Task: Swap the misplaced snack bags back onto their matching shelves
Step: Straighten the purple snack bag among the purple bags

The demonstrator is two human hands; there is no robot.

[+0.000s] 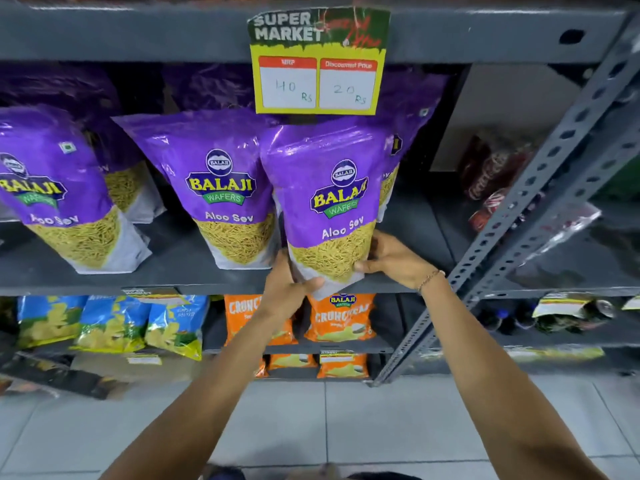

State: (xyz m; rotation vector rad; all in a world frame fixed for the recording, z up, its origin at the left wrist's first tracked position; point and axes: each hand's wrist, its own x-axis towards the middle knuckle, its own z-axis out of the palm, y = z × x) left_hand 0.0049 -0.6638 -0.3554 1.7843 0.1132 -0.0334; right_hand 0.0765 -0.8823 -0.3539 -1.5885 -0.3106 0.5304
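Both hands on one purple snack bag (332, 202) at the front edge of the grey shelf (180, 261). Left hand (289, 289) clenched on the bag's lower left corner; right hand (391, 259) grasps its lower right side. Bag upright, tilted slightly, its bottom overhanging the edge, touching a matching purple bag (221, 188) to its left. Price card (317, 64) hangs above. Orange bags (341, 318) and blue bags (110, 323) on the shelf below.
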